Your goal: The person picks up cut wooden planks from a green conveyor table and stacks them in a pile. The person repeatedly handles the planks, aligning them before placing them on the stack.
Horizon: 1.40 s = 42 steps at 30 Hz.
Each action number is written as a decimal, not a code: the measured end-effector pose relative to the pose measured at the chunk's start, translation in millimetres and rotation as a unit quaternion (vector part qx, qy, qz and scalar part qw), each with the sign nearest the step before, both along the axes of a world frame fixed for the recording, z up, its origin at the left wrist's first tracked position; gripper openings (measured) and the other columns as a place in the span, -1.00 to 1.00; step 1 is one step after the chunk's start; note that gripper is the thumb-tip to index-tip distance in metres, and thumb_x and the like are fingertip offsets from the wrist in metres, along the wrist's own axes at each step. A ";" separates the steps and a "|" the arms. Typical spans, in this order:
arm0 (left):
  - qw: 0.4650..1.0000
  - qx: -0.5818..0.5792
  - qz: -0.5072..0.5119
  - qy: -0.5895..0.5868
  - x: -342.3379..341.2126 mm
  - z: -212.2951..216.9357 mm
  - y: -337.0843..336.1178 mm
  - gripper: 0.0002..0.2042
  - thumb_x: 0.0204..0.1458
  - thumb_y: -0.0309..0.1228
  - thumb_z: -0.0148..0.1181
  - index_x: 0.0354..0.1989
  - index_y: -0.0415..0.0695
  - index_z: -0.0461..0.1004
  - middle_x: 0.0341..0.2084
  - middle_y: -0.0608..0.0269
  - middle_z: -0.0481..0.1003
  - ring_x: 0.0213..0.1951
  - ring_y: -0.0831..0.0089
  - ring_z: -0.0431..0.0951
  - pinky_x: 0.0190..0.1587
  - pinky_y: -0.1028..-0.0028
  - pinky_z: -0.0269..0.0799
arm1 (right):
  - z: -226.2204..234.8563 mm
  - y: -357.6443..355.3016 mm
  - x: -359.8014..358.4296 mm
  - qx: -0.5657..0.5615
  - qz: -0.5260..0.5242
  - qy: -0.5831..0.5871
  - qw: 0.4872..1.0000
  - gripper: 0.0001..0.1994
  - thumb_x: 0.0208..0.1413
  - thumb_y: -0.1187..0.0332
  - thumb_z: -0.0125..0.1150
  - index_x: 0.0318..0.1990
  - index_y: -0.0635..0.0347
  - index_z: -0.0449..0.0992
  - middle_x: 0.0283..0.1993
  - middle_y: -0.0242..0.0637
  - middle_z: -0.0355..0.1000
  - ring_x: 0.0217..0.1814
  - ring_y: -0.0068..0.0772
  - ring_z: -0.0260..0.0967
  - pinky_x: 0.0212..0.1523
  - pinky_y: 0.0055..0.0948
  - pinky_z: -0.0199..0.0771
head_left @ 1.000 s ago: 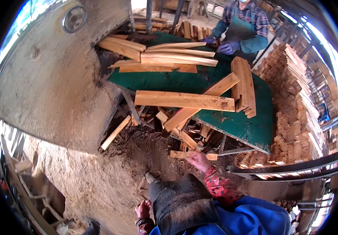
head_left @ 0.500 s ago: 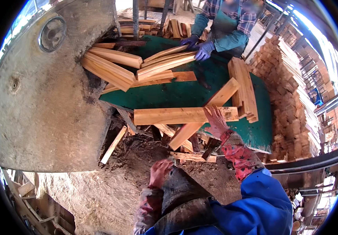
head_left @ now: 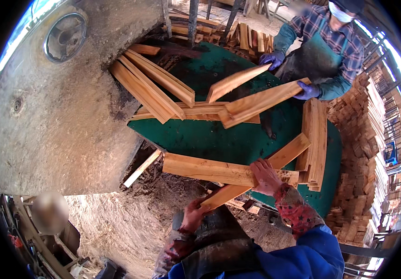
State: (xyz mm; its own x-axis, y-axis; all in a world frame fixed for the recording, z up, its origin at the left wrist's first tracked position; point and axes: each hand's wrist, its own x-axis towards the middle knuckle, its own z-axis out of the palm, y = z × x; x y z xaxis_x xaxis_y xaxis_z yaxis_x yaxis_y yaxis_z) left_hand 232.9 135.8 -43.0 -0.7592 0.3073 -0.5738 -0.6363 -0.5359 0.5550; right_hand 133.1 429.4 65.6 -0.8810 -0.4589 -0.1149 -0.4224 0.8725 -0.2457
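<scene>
Pale wood: crosswise board (head_left: 205, 168), over a diagonal board (head_left: 226, 196) at the green table (head_left: 186, 139)'s near edge. Left hand (head_left: 194, 215): fingers curled at the diagonal board's lower end; firmness of hold cannot be told. Right hand (head_left: 266, 177): fingers part-bent across the crosswise board, near its right end; underside grip hidden. Advisable: steady both boards, fingertips clear of the crossing. Table's right: stacked boards (head_left: 320, 144).

Left hand (head_left: 193, 216) and right hand (head_left: 265, 177) are bare, the 2 grimy red sleeves (head_left: 297, 211) marked with dark stars. A bright blue garment (head_left: 305, 256) and a scuffed, dusty black apron (head_left: 221, 233) cover the body.
</scene>
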 end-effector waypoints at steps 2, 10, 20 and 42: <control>0.996 -0.043 0.081 -0.015 2.7 3.7 -12.9 -0.70 0.02 -0.51 0.25 -0.07 -0.34 0.42 -0.26 0.10 0.53 -0.30 0.35 0.58 -0.29 0.42 0.57 | 3.2 -9.7 -3.2 -0.041 0.007 -0.032 0.999 -0.27 -0.48 0.37 0.39 0.02 0.34 0.27 -0.01 -0.02 0.28 0.16 0.03 0.18 0.23 -0.10 0.12; 0.967 -0.181 0.180 0.000 -46.6 28.8 -91.9 -0.79 -0.01 -0.47 0.25 -0.22 -0.29 0.47 -0.37 0.17 0.53 -0.45 0.42 0.54 -0.49 0.49 0.50 | -3.2 -70.8 -25.2 -0.099 0.011 -0.060 0.993 -0.24 -0.40 0.23 0.43 0.07 0.26 0.26 0.03 -0.03 0.27 0.14 0.06 0.18 0.22 -0.10 0.16; 0.934 -0.252 0.246 0.063 -160.5 33.6 -193.4 -0.79 0.02 -0.40 0.26 -0.26 -0.31 0.51 -0.53 0.23 0.51 -0.62 0.53 0.44 -0.57 0.54 0.35 | -0.3 -149.8 -66.2 -0.120 -0.039 -0.061 0.990 -0.22 -0.40 0.23 0.47 0.10 0.27 0.28 0.06 -0.01 0.28 0.17 0.10 0.19 0.22 -0.11 0.19; 0.940 -0.126 0.302 0.101 -272.4 -6.4 -214.0 -0.78 0.06 -0.41 0.28 -0.21 -0.28 0.45 -0.34 0.17 0.53 -0.32 0.42 0.56 -0.28 0.44 0.58 | -17.3 -201.3 -71.9 -0.157 -0.111 -0.003 0.981 -0.16 -0.33 0.22 0.51 0.17 0.30 0.24 0.15 -0.01 0.19 0.30 0.11 0.06 0.26 -0.02 0.15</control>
